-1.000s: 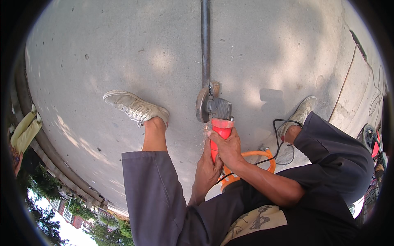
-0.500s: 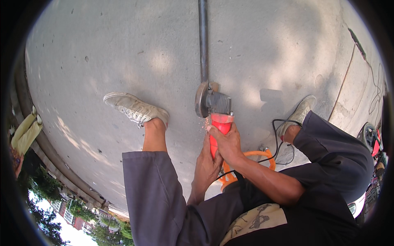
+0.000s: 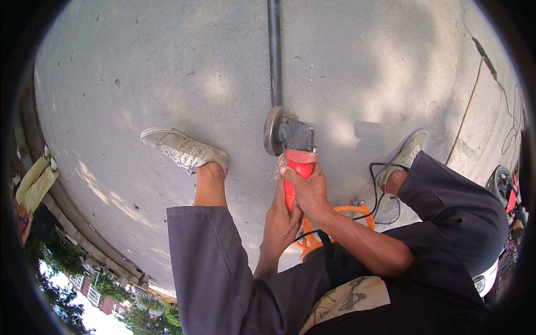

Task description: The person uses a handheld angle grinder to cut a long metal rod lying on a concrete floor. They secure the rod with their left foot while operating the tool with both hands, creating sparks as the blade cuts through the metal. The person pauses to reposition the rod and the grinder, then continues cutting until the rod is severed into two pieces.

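A red and grey angle grinder points away from me between my feet, and both of my hands close on its red body. My right hand wraps it from the right, thumb laid across the top. From the left and nearer to me, my left hand grips the rear part. Its round metal guard meets the near end of a long dark metal pipe lying on the concrete. Sparks fly back beside the guard toward my hands. The guard hides the disc and the contact point.
An orange tubular frame lies beneath my right forearm. The black power cord loops beside my right shoe; my left shoe is planted left of the grinder. A thin cable runs along the far-right pavement. Another person's yellow-clad legs show at far left.
The grinder and both hands have shifted slightly away from me. The pipe's near end has moved a little left. Sparks keep flying, and my grip is unchanged.
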### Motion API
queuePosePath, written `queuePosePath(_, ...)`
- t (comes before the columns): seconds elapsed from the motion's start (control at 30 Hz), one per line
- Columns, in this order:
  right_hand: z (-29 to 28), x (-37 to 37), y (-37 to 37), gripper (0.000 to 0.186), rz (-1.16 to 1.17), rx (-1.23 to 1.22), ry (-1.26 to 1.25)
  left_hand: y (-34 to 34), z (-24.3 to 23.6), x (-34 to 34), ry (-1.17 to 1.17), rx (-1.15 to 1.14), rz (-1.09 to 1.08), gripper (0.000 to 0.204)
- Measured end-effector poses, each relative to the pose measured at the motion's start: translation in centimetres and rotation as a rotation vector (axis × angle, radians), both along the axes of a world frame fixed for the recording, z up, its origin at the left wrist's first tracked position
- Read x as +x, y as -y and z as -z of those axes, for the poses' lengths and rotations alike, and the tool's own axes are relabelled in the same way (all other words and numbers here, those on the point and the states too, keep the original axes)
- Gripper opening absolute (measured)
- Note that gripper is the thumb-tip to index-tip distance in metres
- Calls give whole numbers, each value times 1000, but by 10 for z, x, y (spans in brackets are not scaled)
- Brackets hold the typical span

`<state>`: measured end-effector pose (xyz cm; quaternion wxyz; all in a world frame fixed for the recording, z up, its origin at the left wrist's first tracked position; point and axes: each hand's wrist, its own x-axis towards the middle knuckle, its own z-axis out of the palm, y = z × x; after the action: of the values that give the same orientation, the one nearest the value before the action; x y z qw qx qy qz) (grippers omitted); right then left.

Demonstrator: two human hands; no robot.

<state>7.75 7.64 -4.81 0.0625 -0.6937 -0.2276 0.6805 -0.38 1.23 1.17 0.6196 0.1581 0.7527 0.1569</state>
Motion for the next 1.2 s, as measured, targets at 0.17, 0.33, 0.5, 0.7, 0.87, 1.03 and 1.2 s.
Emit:
queuePosePath(0.17, -1, -1, -3, 65, -33, -12, 26, 6, 5, 0, -40, 55, 37, 71)
queuePosePath(0.33, -2, -1, -5, 65, -41, -7, 32, 5, 4, 0, -35, 49, 38, 71)
queuePosePath(0.5, 6, 1, 0, 66, -39, 10, 21, 12, 12, 2, -125, 126, 117, 76)
queuePosePath(0.7, 3, 0, -6, 66, -67, 9, 12, 8, 9, 1, -86, 70, 100, 75)
queuePosePath(0.87, 7, 1, -2, 65, -41, 12, -3, 10, 12, 2, -121, 98, 129, 78)
queuePosePath(1.03, 3, 0, -5, 66, -46, 15, 3, 19, 20, 3, -181, 179, 158, 78)
queuePosePath(1.2, 4, 1, -6, 67, -63, 3, 15, 15, 17, 3, -157, 161, 144, 77)
